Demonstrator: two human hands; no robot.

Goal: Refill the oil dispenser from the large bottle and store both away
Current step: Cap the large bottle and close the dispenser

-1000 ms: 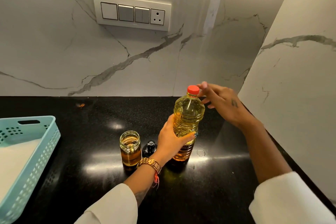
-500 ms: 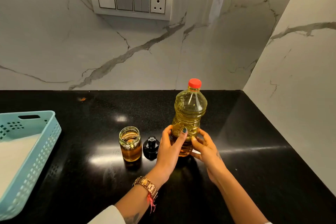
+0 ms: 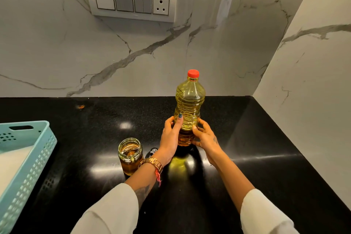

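The large clear bottle (image 3: 190, 100) of yellow oil, red cap on, stands upright on the black counter (image 3: 266, 167). My left hand (image 3: 170, 138) grips its lower part from the left, and my right hand (image 3: 204, 136) grips it from the right. The small glass dispenser jar (image 3: 130, 156), open-mouthed and partly full of amber oil, stands to the left of my left wrist. Its black top (image 3: 152, 152) lies just behind my wrist, mostly hidden.
A light blue plastic basket (image 3: 28, 167) with a white liner sits at the left counter edge. Marble walls close off the back and the right side. A switch panel (image 3: 131, 4) is on the back wall.
My right hand came down from near the red cap to the bottle's lower body. The bottle with both hands on it has moved a little farther back and to the right of the jar.
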